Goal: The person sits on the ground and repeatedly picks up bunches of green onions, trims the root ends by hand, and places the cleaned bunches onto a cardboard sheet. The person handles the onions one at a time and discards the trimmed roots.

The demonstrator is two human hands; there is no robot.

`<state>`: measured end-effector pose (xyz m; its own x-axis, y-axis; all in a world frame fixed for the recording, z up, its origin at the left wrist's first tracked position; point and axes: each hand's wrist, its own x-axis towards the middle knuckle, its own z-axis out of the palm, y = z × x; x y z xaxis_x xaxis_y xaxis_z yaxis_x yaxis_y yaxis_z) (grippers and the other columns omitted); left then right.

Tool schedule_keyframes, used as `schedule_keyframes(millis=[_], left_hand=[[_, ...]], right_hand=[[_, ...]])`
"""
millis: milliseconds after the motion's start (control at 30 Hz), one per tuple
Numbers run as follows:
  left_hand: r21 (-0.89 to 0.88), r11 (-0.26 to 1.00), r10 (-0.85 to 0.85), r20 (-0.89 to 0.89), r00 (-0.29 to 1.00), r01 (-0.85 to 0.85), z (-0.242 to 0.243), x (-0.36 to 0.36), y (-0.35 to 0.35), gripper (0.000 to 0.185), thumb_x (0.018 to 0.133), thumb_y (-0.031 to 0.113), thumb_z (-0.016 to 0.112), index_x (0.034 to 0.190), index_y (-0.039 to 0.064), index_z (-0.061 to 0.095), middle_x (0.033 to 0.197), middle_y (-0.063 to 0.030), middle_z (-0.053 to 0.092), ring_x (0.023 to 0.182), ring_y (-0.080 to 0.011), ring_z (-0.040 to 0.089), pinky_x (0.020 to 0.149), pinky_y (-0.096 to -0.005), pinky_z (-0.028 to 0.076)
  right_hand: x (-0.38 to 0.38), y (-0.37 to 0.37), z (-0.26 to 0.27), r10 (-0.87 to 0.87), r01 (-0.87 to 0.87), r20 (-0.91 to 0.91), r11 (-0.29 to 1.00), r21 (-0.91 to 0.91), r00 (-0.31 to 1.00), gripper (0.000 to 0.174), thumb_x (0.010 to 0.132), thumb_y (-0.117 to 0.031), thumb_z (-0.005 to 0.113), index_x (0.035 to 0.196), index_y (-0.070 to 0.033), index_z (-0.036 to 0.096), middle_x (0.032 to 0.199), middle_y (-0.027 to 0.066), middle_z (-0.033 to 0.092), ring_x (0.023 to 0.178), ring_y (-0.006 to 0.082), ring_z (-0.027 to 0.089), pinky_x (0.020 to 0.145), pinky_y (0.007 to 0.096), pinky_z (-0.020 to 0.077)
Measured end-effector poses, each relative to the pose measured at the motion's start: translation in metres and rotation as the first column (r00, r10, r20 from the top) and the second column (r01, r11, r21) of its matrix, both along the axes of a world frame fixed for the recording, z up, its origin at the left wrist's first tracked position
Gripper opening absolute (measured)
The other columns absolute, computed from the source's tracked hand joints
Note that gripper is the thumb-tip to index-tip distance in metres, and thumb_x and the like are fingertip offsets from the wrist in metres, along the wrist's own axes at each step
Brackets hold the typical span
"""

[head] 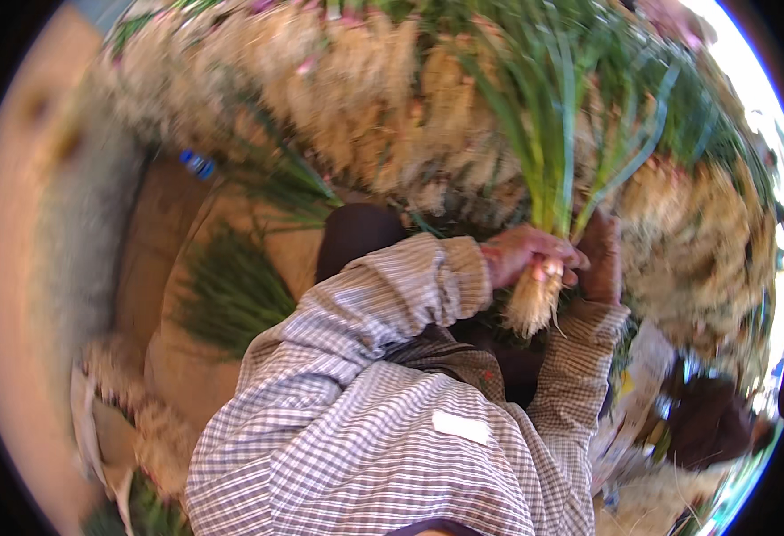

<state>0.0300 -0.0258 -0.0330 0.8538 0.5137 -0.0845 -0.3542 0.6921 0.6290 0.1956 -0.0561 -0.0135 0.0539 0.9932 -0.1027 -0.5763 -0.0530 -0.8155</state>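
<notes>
My left hand point(522, 253) is closed around the base of a bunch of spring onions point(549, 181), just above the pale hairy roots. The green leaves point away from me and the roots hang toward my lap. Close beside it, my right hand point(599, 251) is at the lower end of a few splayed green stalks; its fingers are partly hidden behind the bunch. Beyond both hands lies a long heap of spring onions point(365, 100), with roots facing me.
Loose green bunches point(231, 288) lie on a tan sheet point(178, 375) at the left. A blue-labelled bottle point(197, 164) is at the upper left. More rooted onions point(161, 442) lie lower left. Pale plastic point(640, 375) and a dark object point(710, 419) are at the right.
</notes>
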Motion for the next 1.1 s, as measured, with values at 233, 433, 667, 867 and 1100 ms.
schedule_keyframes(millis=[233,433,667,867,1100], left_hand=[[0.186,0.961,0.232,-0.157,0.960,-0.202,-0.007,0.002,0.002,0.034,0.081,0.035,0.062,0.073,0.001,0.065,0.061,-0.0023,0.057,0.050,-0.0120,0.051,0.045,-0.0234,0.039],[0.108,0.984,0.166,-0.278,0.946,-0.140,-0.007,0.000,0.005,0.031,0.078,0.032,0.064,0.075,0.001,0.062,0.063,-0.0034,0.056,0.053,-0.0127,0.053,0.048,-0.0239,0.041],[0.155,0.988,0.038,-0.264,0.964,0.003,-0.018,-0.007,0.012,0.030,0.075,0.025,0.066,0.087,-0.001,0.060,0.071,-0.0060,0.059,0.058,-0.0141,0.055,0.054,-0.0256,0.046],[0.020,1.000,-0.013,-0.013,1.000,0.014,0.016,-0.020,0.001,0.043,0.073,0.015,0.063,0.110,-0.005,0.053,0.082,-0.0104,0.060,0.064,-0.0169,0.057,0.059,-0.0265,0.049],[-0.065,0.998,0.017,0.027,0.999,-0.016,0.031,-0.011,0.017,0.051,0.082,0.012,0.055,0.129,-0.004,0.042,0.080,-0.0088,0.057,0.067,-0.0177,0.056,0.061,-0.0280,0.047]], right_hand=[[-0.066,0.041,0.086,-0.598,0.466,0.674,0.789,0.401,0.434,0.030,0.088,-0.020,0.057,0.113,-0.005,0.060,0.074,0.0022,0.064,0.065,0.0107,0.058,0.061,0.0274,0.0492],[-0.149,0.092,0.061,-0.448,-0.231,0.890,0.860,0.455,0.082,0.014,0.088,-0.014,0.057,0.099,-0.007,0.063,0.077,0.0007,0.061,0.057,0.0098,0.055,0.045,0.0224,0.0417],[-0.224,0.125,0.040,-0.305,-0.638,0.939,0.758,0.137,-0.160,0.031,0.075,-0.040,0.060,0.086,-0.011,0.064,0.079,0.0097,0.065,0.074,0.0307,0.063,0.068,0.0414,0.0490],[-0.024,0.103,0.105,-0.579,0.036,0.812,0.815,0.578,0.072,0.026,0.082,-0.026,0.063,0.105,-0.014,0.062,0.088,0.0049,0.067,0.078,0.0199,0.065,0.070,0.0329,0.0531],[0.102,0.097,0.095,0.476,0.531,0.757,0.823,-0.203,-0.447,0.043,0.087,-0.038,0.053,0.122,-0.013,0.053,0.110,0.0120,0.061,0.103,0.0292,0.058,0.093,0.0401,0.0440]])
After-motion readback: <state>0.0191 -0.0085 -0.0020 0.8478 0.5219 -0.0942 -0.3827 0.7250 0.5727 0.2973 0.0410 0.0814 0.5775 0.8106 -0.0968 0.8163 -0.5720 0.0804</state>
